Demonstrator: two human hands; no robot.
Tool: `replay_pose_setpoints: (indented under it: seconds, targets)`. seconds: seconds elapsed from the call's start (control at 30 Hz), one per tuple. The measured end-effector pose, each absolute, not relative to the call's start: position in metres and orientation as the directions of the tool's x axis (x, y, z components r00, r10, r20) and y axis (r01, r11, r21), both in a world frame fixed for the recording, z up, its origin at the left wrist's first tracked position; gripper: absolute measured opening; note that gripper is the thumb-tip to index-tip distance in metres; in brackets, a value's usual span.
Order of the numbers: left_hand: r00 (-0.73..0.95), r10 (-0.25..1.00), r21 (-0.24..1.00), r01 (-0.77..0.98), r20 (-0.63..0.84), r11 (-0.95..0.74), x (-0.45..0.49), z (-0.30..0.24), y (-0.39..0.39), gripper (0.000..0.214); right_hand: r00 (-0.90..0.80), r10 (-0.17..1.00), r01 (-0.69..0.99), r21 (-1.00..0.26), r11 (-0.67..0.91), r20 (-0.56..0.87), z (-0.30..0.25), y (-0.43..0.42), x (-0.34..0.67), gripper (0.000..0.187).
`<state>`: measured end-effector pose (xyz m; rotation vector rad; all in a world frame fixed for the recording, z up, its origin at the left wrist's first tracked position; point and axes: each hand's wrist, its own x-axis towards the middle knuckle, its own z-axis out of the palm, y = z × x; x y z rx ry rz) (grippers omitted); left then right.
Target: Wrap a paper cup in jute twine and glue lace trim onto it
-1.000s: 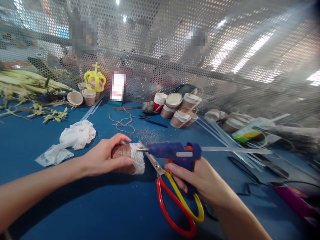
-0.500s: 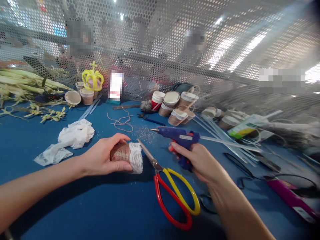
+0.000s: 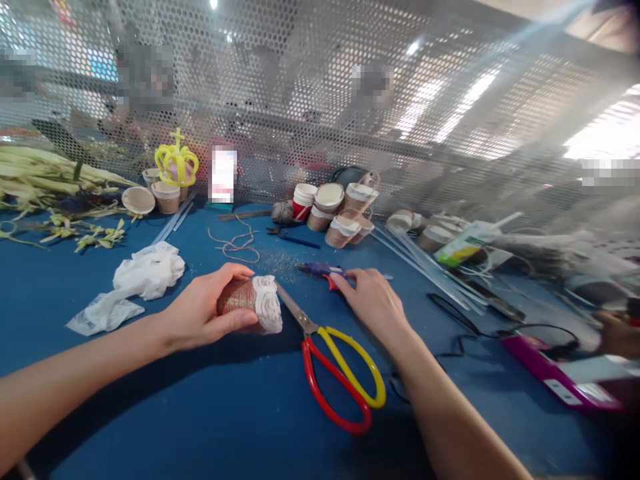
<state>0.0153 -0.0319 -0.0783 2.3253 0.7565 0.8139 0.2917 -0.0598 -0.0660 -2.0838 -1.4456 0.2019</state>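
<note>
My left hand (image 3: 200, 313) is closed around a twine-wrapped cup (image 3: 239, 299) that lies on its side, with a white lace band (image 3: 267, 303) at its rim end. My right hand (image 3: 373, 300) lies over the handle of a blue glue gun (image 3: 317, 269), which rests low on the blue table (image 3: 225, 413) with its nozzle pointing left. The red trigger shows by my fingers. Red and yellow scissors (image 3: 340, 380) lie between my hands, the blade tips near the lace.
Crumpled white plastic (image 3: 147, 273) lies at the left, and loose twine (image 3: 235, 245) behind the cup. Paper cups (image 3: 340, 213), clear glue sticks (image 3: 425, 260), a yellow crown (image 3: 176, 163) and palm leaves (image 3: 50, 180) line the mesh screen (image 3: 320, 100). A purple box (image 3: 550, 373), a black cable (image 3: 465, 327) and another person's hand (image 3: 617, 333) are at the right.
My right hand has taken the glue gun away from the cup's lace edge, back and down to the table. My left hand still holds the cup in place.
</note>
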Motion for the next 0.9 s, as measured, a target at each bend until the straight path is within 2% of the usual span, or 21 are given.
replay_pose_setpoints:
  seconds: [0.07,0.1,0.13,0.17,0.2,0.3,0.43,0.5,0.63,0.7,0.8,0.9]
  targets:
    - [0.621,0.706,0.708,0.325,0.341,-0.627,0.018,-0.078,-0.033,0.039,0.284,0.926,0.830,-0.548,-0.106,0.251,-0.055,-0.072,0.272,0.018]
    - [0.595,0.736,0.742,0.322,0.324,-0.588,0.019,-0.079,-0.034,0.037,0.181,0.949,0.826,-0.564,-0.005,0.257,-0.051,-0.079,0.262,0.018]
    - [0.568,0.765,0.780,0.313,0.304,-0.542,0.021,-0.081,-0.035,0.035,-0.013,0.964,0.781,-0.599,0.175,0.265,-0.047,-0.085,0.251,0.021]
    - [0.545,0.791,0.818,0.296,0.279,-0.493,0.023,-0.083,-0.036,0.033,-0.142,0.956,0.725,-0.630,0.277,0.258,-0.044,-0.090,0.241,0.025]
    - [0.527,0.811,0.852,0.273,0.256,-0.446,0.025,-0.085,-0.037,0.032,-0.198,0.951,0.698,-0.647,0.308,0.239,-0.042,-0.095,0.232,0.030]
    - [0.496,0.839,0.899,0.227,0.225,-0.376,0.028,-0.091,-0.042,0.033,-0.201,0.967,0.677,-0.691,0.252,0.156,-0.042,-0.101,0.212,0.034]
    - [0.506,0.828,0.878,0.247,0.243,-0.409,0.029,-0.092,-0.046,0.037,-0.155,0.979,0.620,-0.758,0.202,0.134,-0.049,-0.100,0.201,0.007]
    - [0.507,0.809,0.838,0.267,0.298,-0.476,0.028,-0.089,-0.047,0.036,-0.146,0.972,0.607,-0.759,0.236,0.185,-0.054,-0.099,0.200,0.004]
    - [0.487,0.731,0.702,0.288,0.477,-0.651,0.025,-0.079,-0.045,0.025,-0.141,0.942,0.647,-0.691,0.321,0.306,-0.062,-0.102,0.201,0.007]
    - [0.494,0.701,0.675,0.270,0.515,-0.686,0.024,-0.074,-0.045,0.018,-0.163,0.918,0.677,-0.636,0.370,0.361,-0.064,-0.104,0.202,0.008]
    - [0.492,0.724,0.738,0.217,0.483,-0.639,0.023,-0.068,-0.044,0.012,-0.211,0.890,0.715,-0.556,0.422,0.405,-0.066,-0.105,0.202,0.008]
    - [0.484,0.781,0.819,0.202,0.394,-0.537,0.022,-0.064,-0.042,0.011,-0.241,0.881,0.722,-0.531,0.443,0.407,-0.067,-0.105,0.203,0.006]
